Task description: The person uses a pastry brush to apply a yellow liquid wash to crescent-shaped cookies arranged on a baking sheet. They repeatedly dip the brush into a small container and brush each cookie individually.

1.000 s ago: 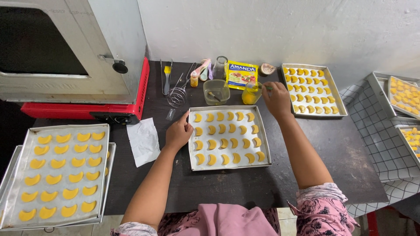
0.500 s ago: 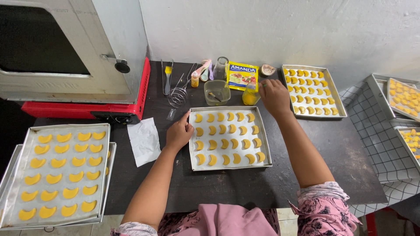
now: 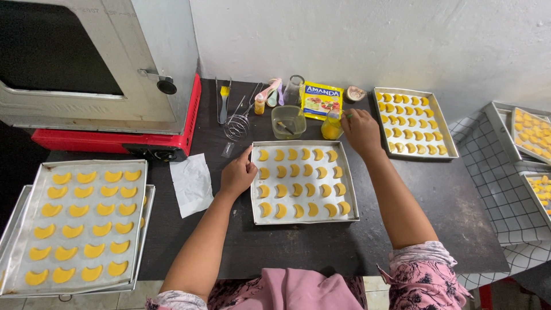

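We note the left hand (image 3: 238, 174) resting loosely on the left rim of the tray (image 3: 304, 215) mid-desk, the right hand (image 3: 360, 130) closing around a small yellow bottle (image 3: 331, 127) just behind it: tray stiff and light, pastries (image 3: 302, 178) soft, so grip rims only.

Field notes. I saw a rectangular metal baking tray (image 3: 351, 182) lying flat at the middle of the dark table (image 3: 447, 218), lined pale and filled with rows of yellow crescent-shaped dough pieces (image 3: 295, 190), evenly spaced. My left hand (image 3: 238, 175) rested on the tray's left rim. Just behind the tray's far right corner stood a small yellow bottle (image 3: 330, 127), upright; my right hand (image 3: 361, 130) sat beside it, fingers touching it.
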